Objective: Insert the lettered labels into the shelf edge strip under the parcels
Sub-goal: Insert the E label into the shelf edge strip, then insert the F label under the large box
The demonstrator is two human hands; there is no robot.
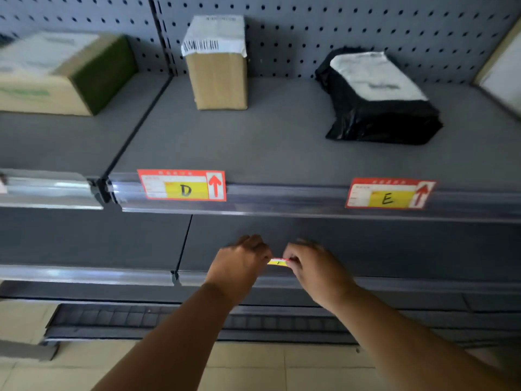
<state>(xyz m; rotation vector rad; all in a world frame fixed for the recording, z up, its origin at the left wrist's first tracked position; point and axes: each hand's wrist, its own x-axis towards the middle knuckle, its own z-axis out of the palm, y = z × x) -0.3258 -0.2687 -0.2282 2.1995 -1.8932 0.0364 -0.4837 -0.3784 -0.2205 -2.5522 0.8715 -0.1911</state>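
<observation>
Below the D label [182,185] and E label [389,193], my left hand [239,263] and right hand [315,266] pinch one small label [278,261] between them at the lower strip [112,275].

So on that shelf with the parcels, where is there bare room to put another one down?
The widest gap is between the tall brown cardboard box and the black plastic-wrapped parcel, and across the grey shelf's front behind the D label and E label. The right end looks crowded.
</observation>
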